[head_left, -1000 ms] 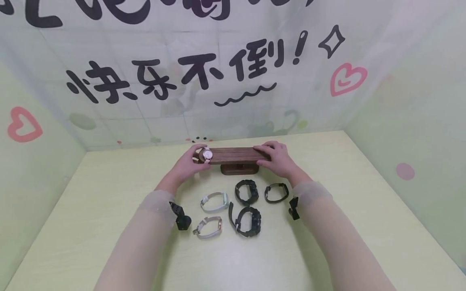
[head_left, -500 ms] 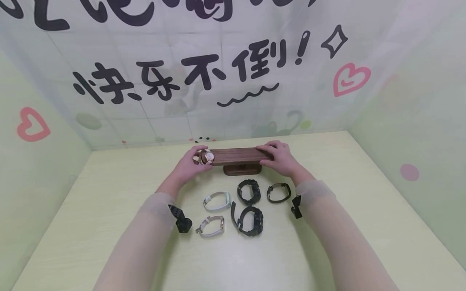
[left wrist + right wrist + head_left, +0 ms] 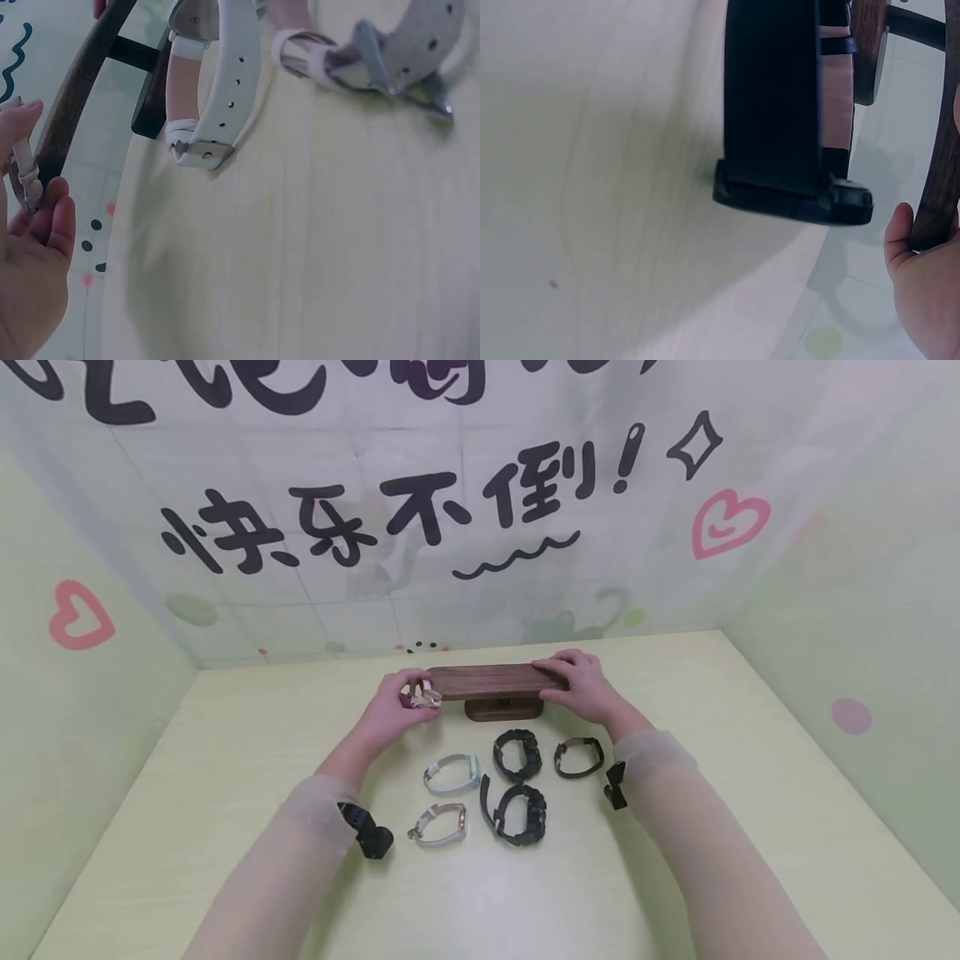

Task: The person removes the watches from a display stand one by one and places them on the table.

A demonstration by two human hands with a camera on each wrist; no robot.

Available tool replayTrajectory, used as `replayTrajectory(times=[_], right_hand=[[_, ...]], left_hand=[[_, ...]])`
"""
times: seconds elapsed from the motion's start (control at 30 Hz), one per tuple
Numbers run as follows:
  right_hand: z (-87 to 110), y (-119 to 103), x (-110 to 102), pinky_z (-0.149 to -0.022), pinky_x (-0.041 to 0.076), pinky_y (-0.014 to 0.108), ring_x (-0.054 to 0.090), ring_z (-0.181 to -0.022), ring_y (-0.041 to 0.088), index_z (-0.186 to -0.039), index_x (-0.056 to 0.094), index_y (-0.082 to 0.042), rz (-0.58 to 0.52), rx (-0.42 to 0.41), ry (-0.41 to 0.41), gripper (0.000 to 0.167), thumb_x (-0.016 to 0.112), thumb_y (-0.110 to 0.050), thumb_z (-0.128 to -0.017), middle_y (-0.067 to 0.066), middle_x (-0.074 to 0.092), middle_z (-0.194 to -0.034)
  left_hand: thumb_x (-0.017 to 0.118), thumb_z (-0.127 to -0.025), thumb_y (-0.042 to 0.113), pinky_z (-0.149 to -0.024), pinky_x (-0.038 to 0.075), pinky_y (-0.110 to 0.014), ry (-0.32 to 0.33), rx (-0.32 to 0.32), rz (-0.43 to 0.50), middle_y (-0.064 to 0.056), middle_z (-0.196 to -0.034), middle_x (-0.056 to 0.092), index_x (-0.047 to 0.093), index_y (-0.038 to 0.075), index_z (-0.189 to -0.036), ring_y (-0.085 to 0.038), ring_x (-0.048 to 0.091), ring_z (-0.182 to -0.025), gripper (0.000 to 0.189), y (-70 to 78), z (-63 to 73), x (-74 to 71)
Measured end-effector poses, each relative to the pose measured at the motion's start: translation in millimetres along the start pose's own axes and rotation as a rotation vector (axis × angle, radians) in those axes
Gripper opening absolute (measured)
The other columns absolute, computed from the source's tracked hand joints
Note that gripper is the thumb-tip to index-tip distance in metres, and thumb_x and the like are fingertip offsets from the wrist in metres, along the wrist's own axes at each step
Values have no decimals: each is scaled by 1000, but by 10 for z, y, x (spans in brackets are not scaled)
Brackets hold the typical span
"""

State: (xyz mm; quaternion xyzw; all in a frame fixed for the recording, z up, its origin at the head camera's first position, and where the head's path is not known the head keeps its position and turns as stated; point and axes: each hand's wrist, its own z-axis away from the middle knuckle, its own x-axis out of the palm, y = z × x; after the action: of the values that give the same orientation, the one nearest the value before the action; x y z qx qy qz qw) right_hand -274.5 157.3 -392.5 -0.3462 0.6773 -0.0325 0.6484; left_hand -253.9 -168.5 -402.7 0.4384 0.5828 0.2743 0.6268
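At the left end of a dark wooden display bar (image 3: 487, 681), my left hand (image 3: 390, 703) pinches a small watch (image 3: 429, 697) with a pale strap between thumb and fingers. In the left wrist view the watch (image 3: 28, 180) stands by the bar's tip, its strap buckle showing. My right hand (image 3: 583, 685) grips the opposite end of the bar, thumb in front and fingers over the top. The right wrist view has the bar's end (image 3: 936, 172) within that hand. A short post joins the bar to its wooden base (image 3: 504, 710) on the table.
Several watches lie on their sides in front of the stand: a pale blue one (image 3: 474, 768), a pale pinkish one (image 3: 462, 820), two chunky black ones (image 3: 533, 756) (image 3: 536, 816) and a slim black one (image 3: 597, 752). A printed sheet (image 3: 300, 602) hangs behind.
The watch in my left hand has turned from face-up on the bar and shifted to its left tip. The right hand keeps its grip. The whole view has drifted slightly.
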Motion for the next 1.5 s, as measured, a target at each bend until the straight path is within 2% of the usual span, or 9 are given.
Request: replayTrajectory(times=[0.2, 0.37, 0.5, 0.73, 1.0, 1.5], right_hand=[[4, 11, 7, -102, 26, 53, 26, -123, 39, -135, 52, -19, 0, 1, 3, 50, 67, -28, -87, 16, 38, -133], [-2, 18, 17, -101, 26, 53, 26, -123, 39, -135, 52, -20, -5, -3, 4, 50, 67, -28, -88, 15, 38, -133], [0, 15, 9, -101, 26, 53, 26, -124, 39, -135, 52, -20, -8, -4, 4, 50, 67, -28, -87, 15, 38, -133], [15, 29, -3, -102, 25, 52, 28, -123, 38, -135, 52, -18, -1, -20, 18, 50, 66, -27, -88, 16, 38, -132], [12, 27, 0, -101, 27, 52, 27, -123, 38, -135, 51, -19, 6, -2, 9, 50, 66, -29, -88, 15, 38, -133], [6, 5, -7, -101, 26, 53, 26, -123, 39, -136, 50, -18, 13, 3, -1, 51, 65, -29, -89, 16, 37, -133]], left_hand=[[74, -79, 19, -82, 46, -37, 35, -38, -74, -19, -126, 39, 45, 11, -137, -27, 48, -96, 65, -10, -8, 37], [75, -79, 22, -81, 48, -39, 62, -36, -116, -19, -124, 43, 41, 11, -140, -28, 50, -95, 71, 3, -29, 44], [76, -78, 24, -80, 48, -40, 80, -23, -148, -19, -123, 44, 41, 9, -140, -29, 51, -94, 73, 32, -45, 33], [77, -76, 26, -96, 40, -49, 109, 35, -241, -24, -132, 40, 37, 7, -143, -35, 47, -111, 80, 134, -154, 35], [75, -78, 27, -101, 36, -50, 75, 27, -312, -26, -128, 42, 34, 4, -143, -38, 45, -115, 81, 148, -250, 50], [75, -76, 41, -103, 34, -48, 26, -31, -322, -27, -134, 37, 22, 4, -148, -38, 41, -120, 98, 116, -205, 38]])
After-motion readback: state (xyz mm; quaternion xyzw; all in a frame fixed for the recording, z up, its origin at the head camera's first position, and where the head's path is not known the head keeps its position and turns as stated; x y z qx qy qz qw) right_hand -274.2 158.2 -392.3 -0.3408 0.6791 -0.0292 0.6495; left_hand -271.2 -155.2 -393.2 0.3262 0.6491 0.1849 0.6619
